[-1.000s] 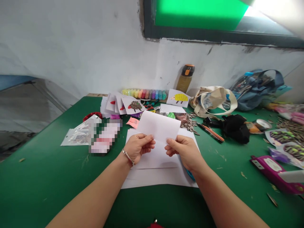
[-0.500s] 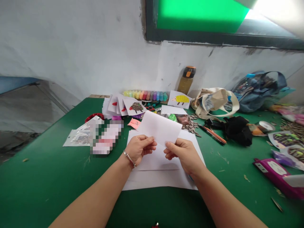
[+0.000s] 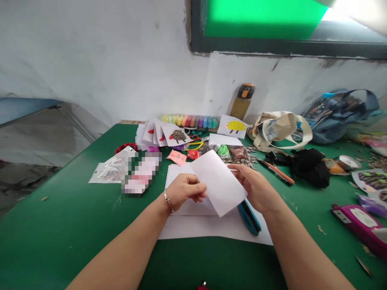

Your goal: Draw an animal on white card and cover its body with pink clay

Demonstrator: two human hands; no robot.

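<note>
A small blank white paper (image 3: 219,183) is held tilted above larger white sheets. My left hand (image 3: 186,189), with a silver bracelet on the wrist, pinches its left edge between thumb and fingers. At the upper right edge, my right hand (image 3: 252,183) is closed, a thin white edge showing between thumb and fingers; the fingertips are partly hidden behind the paper. Beneath the right hand, a teal stapler-like tool (image 3: 250,217) lies on the white sheets (image 3: 196,227).
Picture cards (image 3: 177,137), paint bottles (image 3: 190,121) and seeds (image 3: 246,155) stand along the back. To the right are pens (image 3: 276,171), a black cloth item (image 3: 311,167), a canvas bag (image 3: 282,129) and a magenta case (image 3: 359,225). Plastic packets (image 3: 110,171) lie left on the green table (image 3: 75,217).
The small paper has turned clockwise, its lower corner now pointing down. My right hand has moved up and right along it, uncovering the teal tool. The view has shifted slightly left.
</note>
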